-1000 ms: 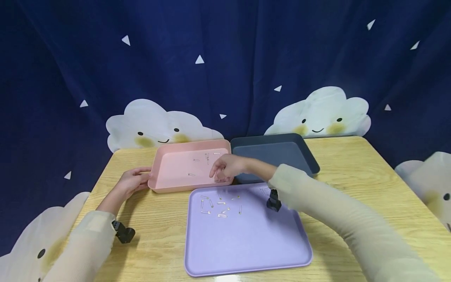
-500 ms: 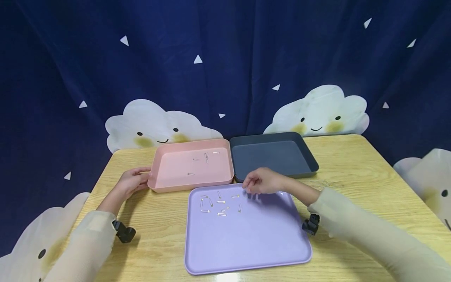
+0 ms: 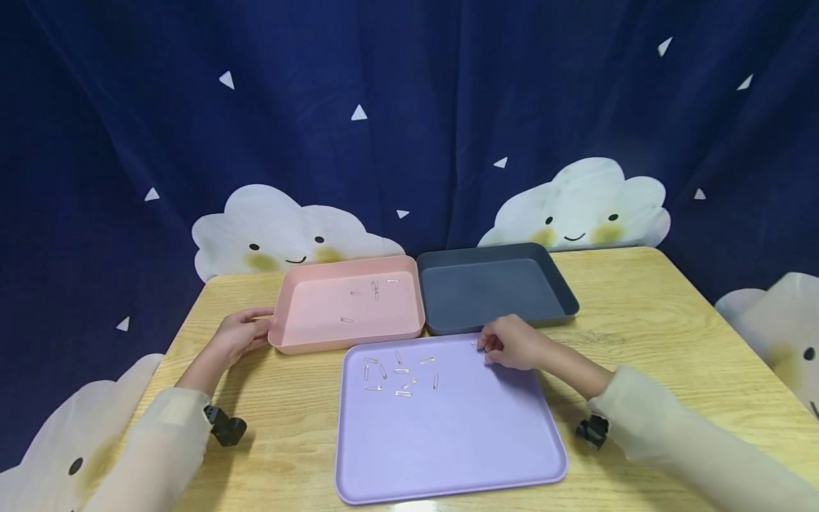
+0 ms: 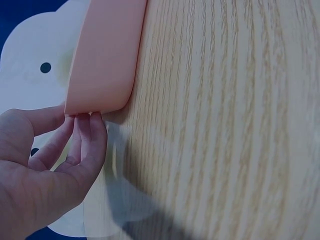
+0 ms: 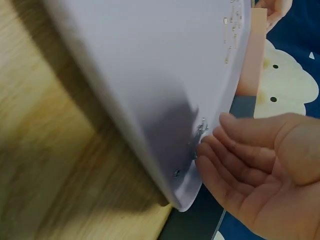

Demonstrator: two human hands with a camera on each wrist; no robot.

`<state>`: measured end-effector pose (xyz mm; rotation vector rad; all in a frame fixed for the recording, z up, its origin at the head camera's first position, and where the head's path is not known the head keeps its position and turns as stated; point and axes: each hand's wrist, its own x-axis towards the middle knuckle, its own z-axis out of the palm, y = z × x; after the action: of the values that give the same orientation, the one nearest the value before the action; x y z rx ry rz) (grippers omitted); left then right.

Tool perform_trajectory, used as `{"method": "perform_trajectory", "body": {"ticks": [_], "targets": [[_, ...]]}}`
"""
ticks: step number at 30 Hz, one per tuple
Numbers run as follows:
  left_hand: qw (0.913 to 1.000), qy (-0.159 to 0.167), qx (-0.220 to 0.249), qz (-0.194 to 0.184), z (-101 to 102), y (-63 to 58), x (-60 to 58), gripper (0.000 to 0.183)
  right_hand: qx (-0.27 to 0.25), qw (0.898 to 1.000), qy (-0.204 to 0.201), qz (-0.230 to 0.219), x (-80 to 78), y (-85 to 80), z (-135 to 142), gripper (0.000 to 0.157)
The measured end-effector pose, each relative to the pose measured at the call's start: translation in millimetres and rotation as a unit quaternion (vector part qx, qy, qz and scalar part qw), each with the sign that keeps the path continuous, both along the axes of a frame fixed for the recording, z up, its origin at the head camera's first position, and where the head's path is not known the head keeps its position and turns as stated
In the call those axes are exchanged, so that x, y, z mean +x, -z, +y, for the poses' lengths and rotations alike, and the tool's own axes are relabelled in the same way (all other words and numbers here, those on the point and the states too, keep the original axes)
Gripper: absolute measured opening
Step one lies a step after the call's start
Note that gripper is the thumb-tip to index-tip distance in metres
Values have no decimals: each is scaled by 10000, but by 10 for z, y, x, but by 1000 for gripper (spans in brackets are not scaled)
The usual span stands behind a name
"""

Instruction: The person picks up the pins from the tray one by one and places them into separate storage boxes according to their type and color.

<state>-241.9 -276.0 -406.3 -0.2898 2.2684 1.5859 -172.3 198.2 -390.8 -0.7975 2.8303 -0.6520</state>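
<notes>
My left hand (image 3: 238, 337) is at the left end of the pink tray (image 4: 107, 60), its fingertips touching the outside of the end wall. Over the far right corner of the lilac tray (image 3: 448, 441), my right hand (image 3: 515, 343) has its fingers loosely bent, with a gap between thumb and fingertips. Small silver safety pins (image 5: 201, 126) lie just by those fingertips, partly hidden in the head view. I see nothing held in the right hand. Several gold safety pins (image 3: 402, 370) are spread over the lilac tray's far left part. Several silver safety pins (image 3: 355, 293) lie inside the pink tray.
A dark blue-grey tray (image 3: 493, 284) stands against the pink tray's right side, behind the lilac tray. All three are on a wooden table (image 3: 646, 341). A navy curtain (image 3: 422, 107) with cloud faces hangs behind.
My right hand has moved from above the pink tray, back and rightward, to the silver safety pins at the lilac tray's far right corner. The left hand has stayed at the pink tray.
</notes>
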Motion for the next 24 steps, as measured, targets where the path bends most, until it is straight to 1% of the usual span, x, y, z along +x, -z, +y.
{"method": "perform_trajectory", "body": {"ticks": [6,11,16,20,24], "targets": [[10000,-14,-29,10,-6,13,2,55,114,9989,218,404,27,81,10,10],[10000,25,-36,-23,-14,19,-13,56,130,9959,529,718,15,171,-34,15],[9999,111,-30,45,-15,9,-11,56,452,9899,754,1115,-11,212,-109,22],[9999,128,-91,24,-6,-12,-2,56,734,9874,805,1150,-10,198,-147,24],[9998,111,-158,-34,-2,-14,1,57,971,9880,812,884,23,198,-160,21]]}}
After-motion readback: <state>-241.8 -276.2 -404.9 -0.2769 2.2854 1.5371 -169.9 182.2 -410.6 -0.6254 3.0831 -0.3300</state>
